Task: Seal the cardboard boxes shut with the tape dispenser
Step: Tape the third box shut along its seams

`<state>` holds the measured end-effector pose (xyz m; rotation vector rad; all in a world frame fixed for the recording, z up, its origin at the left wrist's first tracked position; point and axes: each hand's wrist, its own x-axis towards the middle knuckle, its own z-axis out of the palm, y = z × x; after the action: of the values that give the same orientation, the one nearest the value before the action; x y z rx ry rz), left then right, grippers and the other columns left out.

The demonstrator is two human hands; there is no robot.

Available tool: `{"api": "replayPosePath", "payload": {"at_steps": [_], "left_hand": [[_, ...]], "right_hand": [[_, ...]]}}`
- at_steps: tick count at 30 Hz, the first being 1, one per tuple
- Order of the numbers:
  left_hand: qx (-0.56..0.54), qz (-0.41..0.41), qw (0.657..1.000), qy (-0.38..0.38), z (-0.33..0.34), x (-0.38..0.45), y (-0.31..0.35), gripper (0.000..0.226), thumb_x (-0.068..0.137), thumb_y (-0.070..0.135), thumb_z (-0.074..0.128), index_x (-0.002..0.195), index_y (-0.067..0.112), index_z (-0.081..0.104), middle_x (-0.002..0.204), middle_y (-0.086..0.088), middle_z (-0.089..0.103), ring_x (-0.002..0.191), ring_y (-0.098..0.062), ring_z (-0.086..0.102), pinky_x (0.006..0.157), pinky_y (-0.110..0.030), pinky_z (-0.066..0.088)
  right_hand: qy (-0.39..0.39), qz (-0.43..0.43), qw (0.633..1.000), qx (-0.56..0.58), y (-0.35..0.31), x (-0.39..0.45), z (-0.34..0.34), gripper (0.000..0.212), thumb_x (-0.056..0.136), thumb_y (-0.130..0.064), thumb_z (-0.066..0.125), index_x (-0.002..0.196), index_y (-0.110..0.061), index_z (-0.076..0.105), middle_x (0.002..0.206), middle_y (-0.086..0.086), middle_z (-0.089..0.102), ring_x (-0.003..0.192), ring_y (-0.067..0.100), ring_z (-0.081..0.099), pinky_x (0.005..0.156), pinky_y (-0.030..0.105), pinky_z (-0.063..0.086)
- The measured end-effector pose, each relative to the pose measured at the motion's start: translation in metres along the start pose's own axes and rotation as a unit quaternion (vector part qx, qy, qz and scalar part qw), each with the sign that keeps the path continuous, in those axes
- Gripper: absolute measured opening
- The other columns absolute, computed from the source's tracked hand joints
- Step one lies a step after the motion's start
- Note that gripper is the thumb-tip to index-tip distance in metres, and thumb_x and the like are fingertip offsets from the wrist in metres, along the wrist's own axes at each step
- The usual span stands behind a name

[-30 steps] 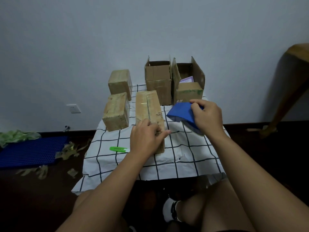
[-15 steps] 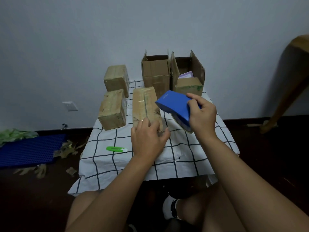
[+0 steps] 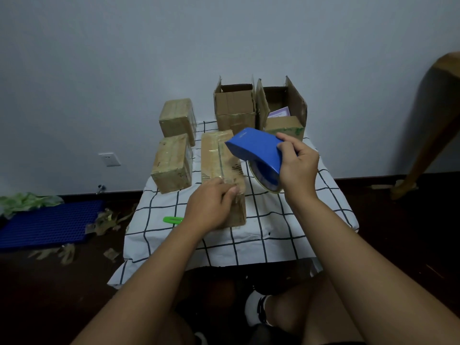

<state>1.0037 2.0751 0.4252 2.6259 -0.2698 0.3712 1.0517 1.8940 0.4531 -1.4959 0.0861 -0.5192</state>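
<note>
- Holding the blue tape dispenser in the air, the right hand has its fingers and thumb curled round the rear of the tool; the tape roll hangs under the blue cover, above the cloth and just right of the long box.
- The left hand rests on the near end of the long taped box, fingers bent over its top edge and pressing down; a strip of clear tape runs along the top of this box.
- This long box lies near the middle of the checked tablecloth, its length running from the near side towards the far edge.
- Two closed, taped boxes stand at the left edge: one nearer, one behind it at the far left corner.
- Two open boxes stand side by side at the far edge, flaps up: the left one and the right one, which has a pale purple paper inside.
- A green cutter lies on the cloth near the left edge, just left of the left wrist.
- On the floor to the left lie a blue mat and scraps of used tape.
</note>
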Motion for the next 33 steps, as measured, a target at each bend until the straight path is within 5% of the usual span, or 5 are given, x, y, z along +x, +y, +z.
{"api": "replayPosePath", "payload": {"at_steps": [5,14,21,33], "left_hand": [[-0.043,-0.032,0.998,-0.035,-0.005,0.008,-0.006,0.026,0.089,0.046,0.064,0.105,0.03,0.075,0.089,0.014,0.059,0.089,-0.01,0.055,0.066,-0.026,0.038],[0.048,0.085,0.993,0.067,0.01,0.004,-0.007,0.025,0.084,0.042,0.071,0.084,0.017,0.071,0.08,0.005,0.06,0.077,-0.019,0.052,0.061,-0.029,0.037],[0.084,0.071,0.986,0.124,0.024,0.003,0.001,0.025,0.077,0.03,0.077,0.069,0.018,0.057,0.07,0.005,0.052,0.067,-0.017,0.043,0.061,-0.027,0.028],[0.058,0.085,0.985,0.142,0.021,-0.007,-0.002,0.017,0.083,0.029,0.075,0.077,0.015,0.067,0.07,0.001,0.059,0.066,-0.021,0.053,0.061,-0.031,0.037]], "right_hand": [[-0.004,0.012,1.0,0.01,-0.004,-0.001,0.01,0.025,0.095,-0.017,0.056,0.11,-0.018,0.076,0.098,-0.021,0.067,0.097,0.002,0.062,0.088,0.032,0.054],[-0.006,0.016,1.0,0.023,-0.003,0.0,0.022,0.026,0.093,-0.019,0.055,0.108,-0.018,0.077,0.099,-0.016,0.069,0.097,0.005,0.062,0.084,0.032,0.055],[-0.011,0.014,0.999,0.033,-0.004,-0.003,0.031,0.028,0.092,-0.02,0.055,0.111,-0.018,0.076,0.099,-0.021,0.069,0.096,-0.001,0.063,0.09,0.033,0.055],[-0.027,0.024,0.997,0.062,-0.002,-0.016,0.046,0.034,0.083,-0.03,0.053,0.106,-0.023,0.077,0.103,-0.015,0.07,0.097,0.001,0.063,0.078,0.023,0.052]]}}
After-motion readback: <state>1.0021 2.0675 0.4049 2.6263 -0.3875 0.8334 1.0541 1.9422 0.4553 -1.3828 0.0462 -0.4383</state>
